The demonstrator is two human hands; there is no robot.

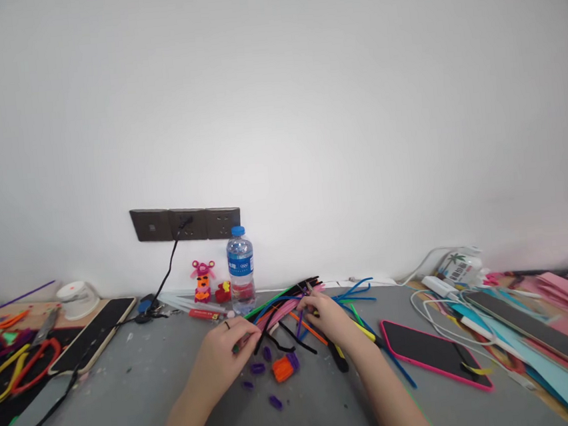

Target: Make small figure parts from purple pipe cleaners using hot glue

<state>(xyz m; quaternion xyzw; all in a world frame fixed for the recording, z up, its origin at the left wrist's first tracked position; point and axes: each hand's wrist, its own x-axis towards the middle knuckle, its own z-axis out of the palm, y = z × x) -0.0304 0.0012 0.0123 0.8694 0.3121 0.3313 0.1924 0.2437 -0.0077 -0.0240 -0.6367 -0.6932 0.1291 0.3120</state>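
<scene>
My left hand (227, 352) is closed in a pinch at the left end of a pile of pipe cleaners (278, 314). A black pipe cleaner (262, 342) runs right by its fingertips; what they hold is too small to make out. Over the pile's right part, my right hand (326, 313) has its fingers closed on a purple pipe cleaner (300, 322). Between the hands, nearer to me, lies an orange bundle with a purple end (283, 368). Several small coiled purple pieces (257, 369) are scattered on the grey table beside it.
A water bottle (242, 270) stands by the wall, next to a pink and orange figure (202, 282). On the left are scissors (21, 372) and a phone (95, 335). A pink-edged phone (433, 353), white cables (431, 312) and coloured paper (554, 361) lie right.
</scene>
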